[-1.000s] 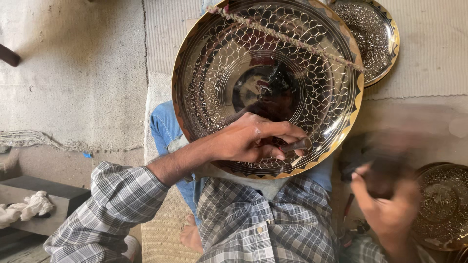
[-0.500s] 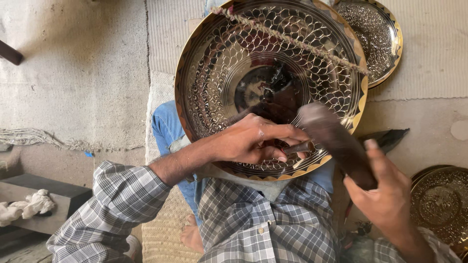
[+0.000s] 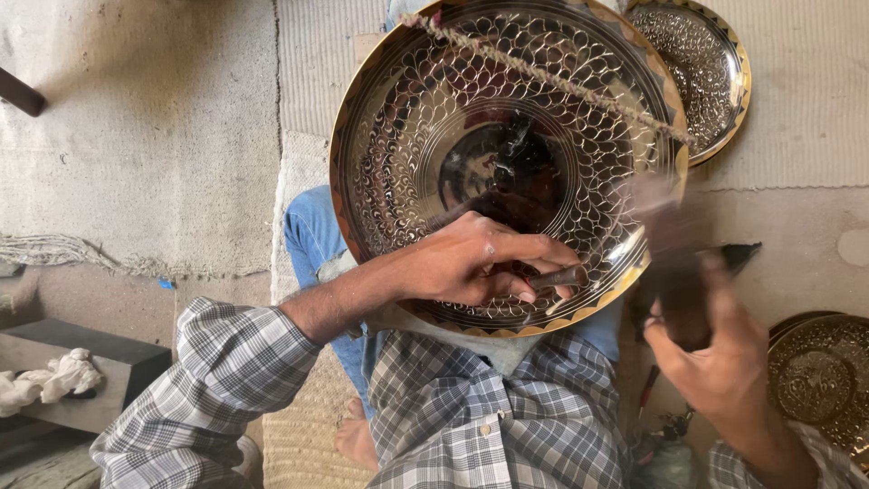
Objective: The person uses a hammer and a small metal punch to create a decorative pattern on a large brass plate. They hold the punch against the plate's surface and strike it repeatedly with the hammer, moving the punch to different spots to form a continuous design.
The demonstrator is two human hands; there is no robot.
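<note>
Cloth [image 3: 41, 385]: white rag, lower left of frame, on a dark grey block [image 3: 100, 362].
Floor rope [image 3: 109, 258]: frayed cord lying across concrete, left side, approx horizontal.
Left hand [image 3: 471, 263]: centre frame, resting on lower part of tray; fingers curled nearly closed round a small dark punch [image 3: 554, 276].
Punch: short rod, long axis approx horizontal, free end pointing to right of frame, tip near tray's lower-right rim; exact contact w/ metal can't be told.
Tray [image 3: 425, 154]: big round brass-rimmed dish, engraved scale pattern, centre-top of frame, tilted toward the camera, lower edge by the person's lap.
Twine [image 3: 552, 77]: braided cord across tray face, running upper left to lower right.
Right hand [image 3: 724, 362]: lower right, fist wrapped tight round handle of a dark hammer [image 3: 674, 254].
Hammer: blurred; long axis approx vertical, head toward top of frame, just beside tray's right rim.
2nd tray [image 3: 711, 63]: smaller, upper right, partly behind big one.
3rd dish [image 3: 819, 380]: brass, right edge, low.
</note>
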